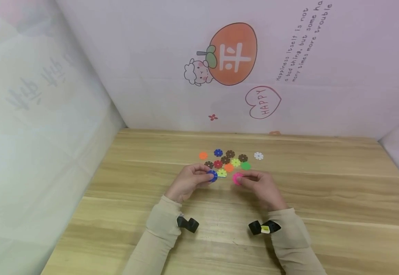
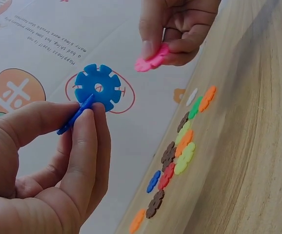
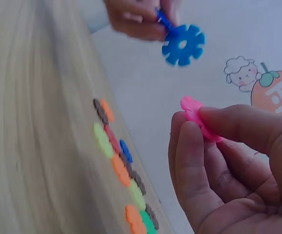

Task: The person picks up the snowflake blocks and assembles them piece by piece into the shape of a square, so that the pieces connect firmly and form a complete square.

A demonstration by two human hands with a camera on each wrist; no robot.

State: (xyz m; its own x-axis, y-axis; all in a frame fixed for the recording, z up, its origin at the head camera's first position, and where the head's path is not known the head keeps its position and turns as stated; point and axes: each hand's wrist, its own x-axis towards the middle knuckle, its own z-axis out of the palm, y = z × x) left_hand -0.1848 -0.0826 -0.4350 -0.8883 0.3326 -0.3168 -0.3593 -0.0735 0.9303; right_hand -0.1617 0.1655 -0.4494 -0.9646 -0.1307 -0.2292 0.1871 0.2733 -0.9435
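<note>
Between thumb and fingers, my left hand [image 1: 189,181] pinches a dark blue notched snowflake disc [image 1: 213,176]. Joined to that disc at an angle is a lighter blue snowflake disc [image 2: 90,80], its slotted rim and centre hole facing the left wrist camera. My right hand [image 1: 264,188] pinches a pink snowflake disc [image 3: 193,111] between thumb and fingertips, which cover part of it. The two hands are held a short way apart over the table, the pink disc to the right of the blue pair.
Just beyond the hands, several loose snowflake discs lie on the wooden table [image 1: 144,152], among them a red disc [image 1: 218,164], a green disc [image 1: 245,165] and a white disc [image 1: 259,156]. A printed cloth wall [image 1: 165,103] stands behind the table.
</note>
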